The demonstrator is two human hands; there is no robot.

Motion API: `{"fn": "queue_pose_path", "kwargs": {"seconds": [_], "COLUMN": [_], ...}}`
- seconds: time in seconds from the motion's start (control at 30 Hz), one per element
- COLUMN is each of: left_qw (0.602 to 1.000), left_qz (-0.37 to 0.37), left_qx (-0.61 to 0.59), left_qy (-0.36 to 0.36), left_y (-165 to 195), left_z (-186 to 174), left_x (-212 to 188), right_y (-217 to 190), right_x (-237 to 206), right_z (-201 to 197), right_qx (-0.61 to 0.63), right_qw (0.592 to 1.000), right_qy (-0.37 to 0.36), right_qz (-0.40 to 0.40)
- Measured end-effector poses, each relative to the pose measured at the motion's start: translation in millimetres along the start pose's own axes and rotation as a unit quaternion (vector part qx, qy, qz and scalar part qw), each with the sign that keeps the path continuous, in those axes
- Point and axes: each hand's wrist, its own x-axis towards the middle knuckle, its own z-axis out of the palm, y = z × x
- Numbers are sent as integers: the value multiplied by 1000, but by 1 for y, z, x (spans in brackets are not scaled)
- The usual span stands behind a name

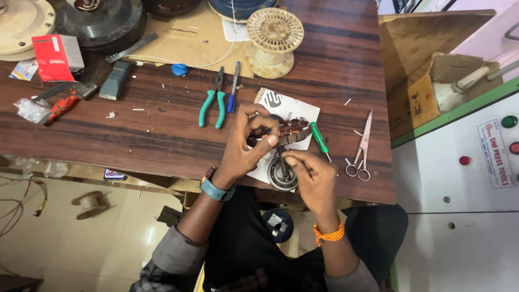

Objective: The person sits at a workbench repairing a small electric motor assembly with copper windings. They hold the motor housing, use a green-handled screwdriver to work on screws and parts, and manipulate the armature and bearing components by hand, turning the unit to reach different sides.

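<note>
The left hand (246,146) hides most of the copper-wound coil (286,128).

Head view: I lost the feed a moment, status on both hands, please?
Left hand gripping the dark wound part from above. Right hand pinching its lower end. Green screwdriver and scissors lie close right.
</note>
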Motion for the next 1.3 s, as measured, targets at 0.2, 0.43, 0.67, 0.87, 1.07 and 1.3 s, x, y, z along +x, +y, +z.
{"fn": "queue_pose_path", "kwargs": {"seconds": [0.2,0.43,0.67,0.87,1.07,1.3], "left_qw": [999,995,983,952,911,877], "left_qz": [25,63,85,97,126,180], "left_qx": [40,70,163,284,383,432], "left_qy": [1,1,2,51,84,106], "left_y": [-3,1,8,25,32,24], "left_z": [1,-1,-1,17,31,28], "left_x": [-1,-2,0,-1,-1,-3], "right_y": [4,10,17,28,22,-5], "right_x": [-2,-9,-16,-15,1,27], "right_z": [-3,2,-1,-22,-46,-50], "right_qx": [-13,-2,1,-13,-56,-80], "right_qw": [998,1000,1000,1000,998,995], "right_qy": [-9,-2,-14,1,15,17], "right_qz": [-60,4,2,-22,-14,-57]}}
